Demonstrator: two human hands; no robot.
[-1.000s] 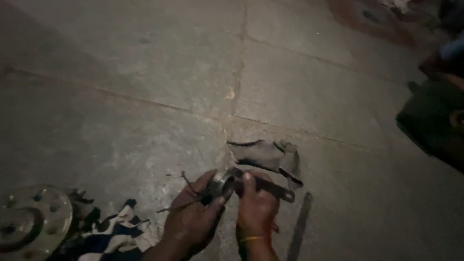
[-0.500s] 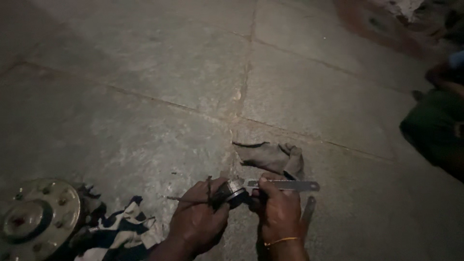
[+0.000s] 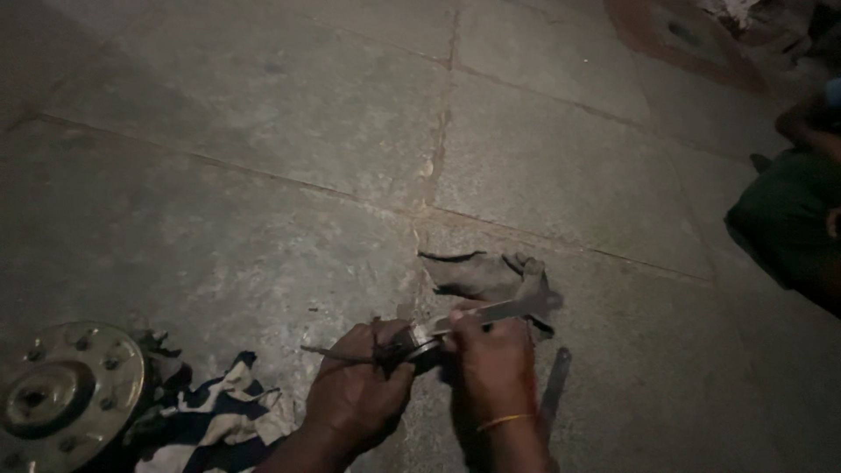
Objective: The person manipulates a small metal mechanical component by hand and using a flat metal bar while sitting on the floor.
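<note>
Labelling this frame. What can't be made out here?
- Small part between left hand and right hand: head view, fingers cover it, kind unclear.
- Flat tool: the right hand's grip hides its near end.
- Metal disc: cut off by the left and bottom edges.
- Person at the right: cut off by the edge, dark.
- Grey rag: folds lost in dim light.

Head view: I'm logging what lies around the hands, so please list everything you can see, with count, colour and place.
Small round metal part: one, silvery, gripped between both hands.
Flat metal tool: one, grey, in the right hand, laid against the part.
Wire: one, dark, sticking out left of the left hand.
Grey rag: one, on the floor behind the hands.
Flat bar: one, dark, floor right of the right hand.
Wheel hub: one, dull metal, lower left.
Patterned cloth: one, dark and white, beside the hub.
Stone floor: grey slabs.
Another person: green clothing, right edge.
Left hand: one.
Right hand: one, yellow bangle.
</note>
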